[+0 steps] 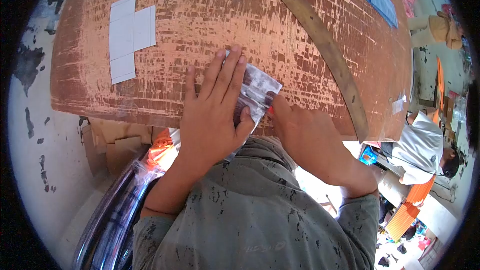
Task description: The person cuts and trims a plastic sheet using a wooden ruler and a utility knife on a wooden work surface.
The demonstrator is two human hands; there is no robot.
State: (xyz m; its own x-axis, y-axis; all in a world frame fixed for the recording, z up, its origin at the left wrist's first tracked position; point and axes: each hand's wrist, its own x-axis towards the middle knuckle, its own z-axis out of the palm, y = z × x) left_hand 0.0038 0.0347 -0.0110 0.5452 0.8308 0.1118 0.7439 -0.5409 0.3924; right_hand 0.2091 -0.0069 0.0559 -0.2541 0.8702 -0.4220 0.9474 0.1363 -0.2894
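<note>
My left hand [215, 107] lies flat with its fingers stretched out, pressing on a crinkled silvery-grey sheet [260, 90] at the near edge of the worn brown board [185, 30]. The sheet runs under my palm, so part of it is hidden. At the right side of the sheet, my right hand [305, 132] is closed. A small red bit [271, 110] shows by its fingers; the rest of what it grips is hidden, and I cannot make out its kind.
A white paper template [132, 37] lies at the board's left. A long flat strip, like a ruler [325, 50], crosses the right side. Blue folded pieces [377, 0] lie at the far right. Shiny plastic rolls [112, 220] stand lower left. Another person [420, 142] sits at right.
</note>
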